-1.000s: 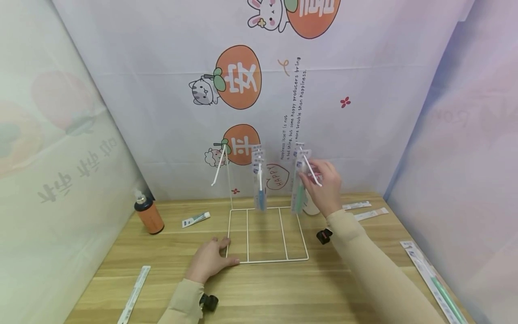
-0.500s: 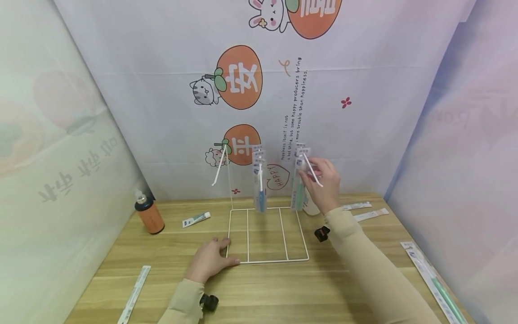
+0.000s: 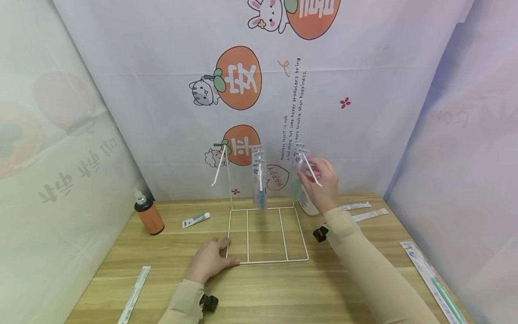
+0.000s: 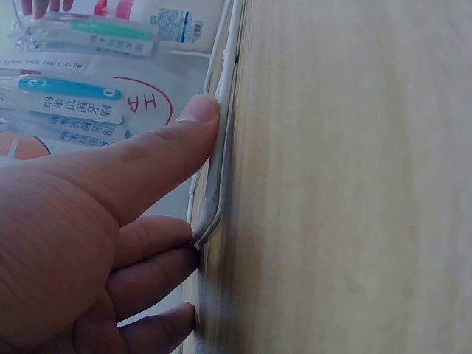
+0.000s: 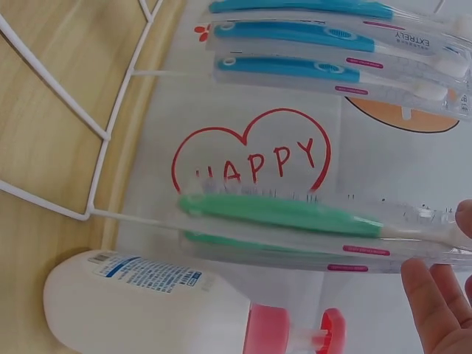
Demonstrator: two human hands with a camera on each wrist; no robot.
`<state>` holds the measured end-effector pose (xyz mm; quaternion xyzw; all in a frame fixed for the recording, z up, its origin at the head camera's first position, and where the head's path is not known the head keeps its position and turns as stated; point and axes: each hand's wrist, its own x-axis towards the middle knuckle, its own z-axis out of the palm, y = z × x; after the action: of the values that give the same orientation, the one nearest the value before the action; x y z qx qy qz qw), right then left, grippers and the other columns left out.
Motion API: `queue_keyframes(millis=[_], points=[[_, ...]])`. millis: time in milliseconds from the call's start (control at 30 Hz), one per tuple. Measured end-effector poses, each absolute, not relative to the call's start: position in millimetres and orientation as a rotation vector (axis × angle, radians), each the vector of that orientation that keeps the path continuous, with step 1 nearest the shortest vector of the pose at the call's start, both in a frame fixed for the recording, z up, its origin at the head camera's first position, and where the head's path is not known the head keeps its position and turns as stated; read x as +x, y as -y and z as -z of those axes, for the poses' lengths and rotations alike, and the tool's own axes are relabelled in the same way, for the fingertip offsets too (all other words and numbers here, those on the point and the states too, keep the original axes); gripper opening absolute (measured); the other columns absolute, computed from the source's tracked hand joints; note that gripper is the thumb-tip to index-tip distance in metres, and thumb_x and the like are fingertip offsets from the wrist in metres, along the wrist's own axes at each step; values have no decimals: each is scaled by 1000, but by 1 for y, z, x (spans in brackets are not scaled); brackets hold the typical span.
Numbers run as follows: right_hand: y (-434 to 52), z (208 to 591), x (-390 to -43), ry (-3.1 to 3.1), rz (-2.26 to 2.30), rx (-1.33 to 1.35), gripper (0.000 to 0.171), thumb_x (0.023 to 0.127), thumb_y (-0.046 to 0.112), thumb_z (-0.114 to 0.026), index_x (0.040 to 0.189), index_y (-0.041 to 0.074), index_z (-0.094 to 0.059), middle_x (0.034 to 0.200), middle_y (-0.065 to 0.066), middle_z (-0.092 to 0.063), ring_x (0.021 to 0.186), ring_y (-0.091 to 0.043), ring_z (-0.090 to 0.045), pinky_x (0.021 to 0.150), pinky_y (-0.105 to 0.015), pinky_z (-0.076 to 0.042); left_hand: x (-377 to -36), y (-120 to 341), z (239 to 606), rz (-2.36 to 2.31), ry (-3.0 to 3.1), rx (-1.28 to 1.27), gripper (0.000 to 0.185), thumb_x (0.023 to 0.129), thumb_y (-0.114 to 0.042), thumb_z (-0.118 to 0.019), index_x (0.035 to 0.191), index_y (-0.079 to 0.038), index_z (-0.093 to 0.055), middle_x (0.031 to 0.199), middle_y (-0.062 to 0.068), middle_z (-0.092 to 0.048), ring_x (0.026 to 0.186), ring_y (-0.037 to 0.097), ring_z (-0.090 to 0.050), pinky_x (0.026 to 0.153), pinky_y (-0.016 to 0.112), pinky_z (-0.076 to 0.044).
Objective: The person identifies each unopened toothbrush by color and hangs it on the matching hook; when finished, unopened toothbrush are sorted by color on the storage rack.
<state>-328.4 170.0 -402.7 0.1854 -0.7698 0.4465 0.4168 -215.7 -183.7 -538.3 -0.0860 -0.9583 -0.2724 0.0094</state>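
A white wire rack (image 3: 267, 261) stands on the wooden table, its base flat and its hooks raised at the back. My left hand (image 3: 228, 252) lies flat on the base's front left corner, the thumb (image 4: 203, 110) pressed against the wire (image 4: 228, 66). My right hand (image 3: 313, 173) is up at the right hook and pinches the top of a packaged green toothbrush (image 3: 296, 185). In the right wrist view my fingertips (image 5: 435, 295) meet the end of that green pack (image 5: 295, 214), with a second green pack behind it. Blue toothbrush packs (image 3: 259, 189) (image 5: 310, 37) hang on the middle hook. The left hook (image 3: 218, 166) is bare.
A white pump bottle (image 3: 307, 206) (image 5: 140, 302) with a red pump stands behind the rack's right side. An orange bottle (image 3: 149, 216) and a toothpaste tube (image 3: 196, 219) sit at the left. Packed toothbrushes lie front left (image 3: 133, 294) and far right (image 3: 435, 281). Printed cloth walls enclose the table.
The green pack's lower end has risen and swung back toward the wall while my right hand stays at the hook. The left hand has not moved.
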Motion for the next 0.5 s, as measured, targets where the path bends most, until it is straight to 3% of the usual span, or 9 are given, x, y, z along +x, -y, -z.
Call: queue_keyframes(millis=[500], points=[[-180,409,-321,2001,-1132,461,42,88,2,-89,125,-2,-69,117,-16,-66,97,-32,-74,77,-10,-57,-214,183,537,876,2992,-259,80,80,-53,-94,142,-9,-71,147,40,-56,135,60,-55,109,70,-46]])
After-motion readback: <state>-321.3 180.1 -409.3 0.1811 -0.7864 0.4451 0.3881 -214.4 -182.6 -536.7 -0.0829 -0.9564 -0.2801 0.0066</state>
